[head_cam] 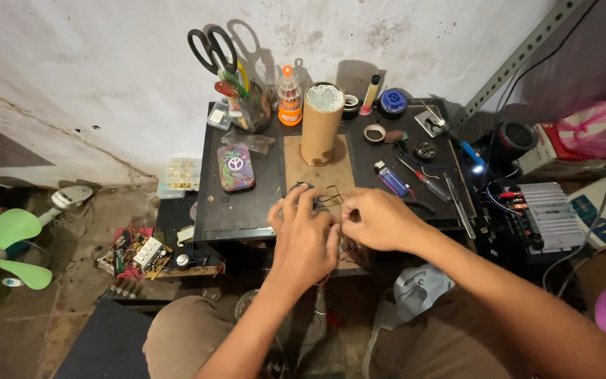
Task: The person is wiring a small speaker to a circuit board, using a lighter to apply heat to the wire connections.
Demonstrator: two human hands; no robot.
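At lower centre of frame, left hand [304,237] and right hand [380,219] pinched small wired part [336,235] at black table [247,207] front edge; thin wires looked prone to snapping under hard tug.

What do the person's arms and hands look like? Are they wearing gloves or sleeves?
No gloves and no sleeves in view. Both forearms are bare all the way to the picture's edge. The left hand and right hand are bare too. No watch, bracelet or ring shows. Lower down, the person's knees are covered in tan trousers.
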